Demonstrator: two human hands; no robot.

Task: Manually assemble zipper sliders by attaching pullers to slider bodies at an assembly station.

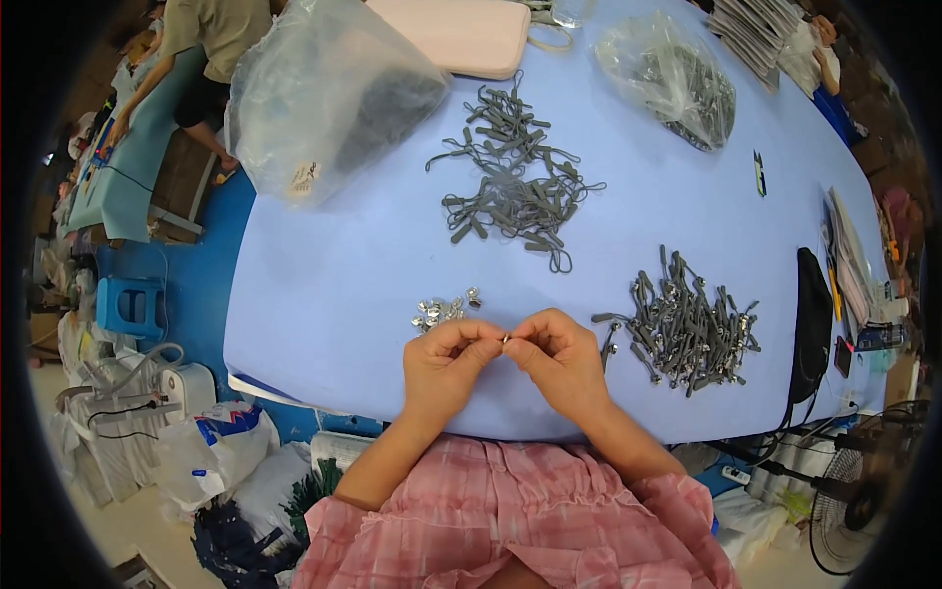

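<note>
My left hand (442, 368) and my right hand (564, 368) meet at the near part of the blue-covered table, both closed in a pinch. Between their fingertips is a tiny shiny piece (506, 339) that looks like a metal zipper slider; the fingers hide most of it. Just beyond my left hand lies a small heap of silver zipper sliders (437, 312). To the right of my right hand, a pile of grey zipper pulls with silver metal ends (692, 329) is spread out. Farther off, loose grey looped cord zipper pulls (520, 187) lie tangled.
A large clear plastic bag (329, 98) stands at the far left, near a pale pink case (461, 34). Another bag (677, 83) with dark contents sits far right. A black pouch (810, 324) lies by the right edge. Another person (211, 49) stands at a table far left.
</note>
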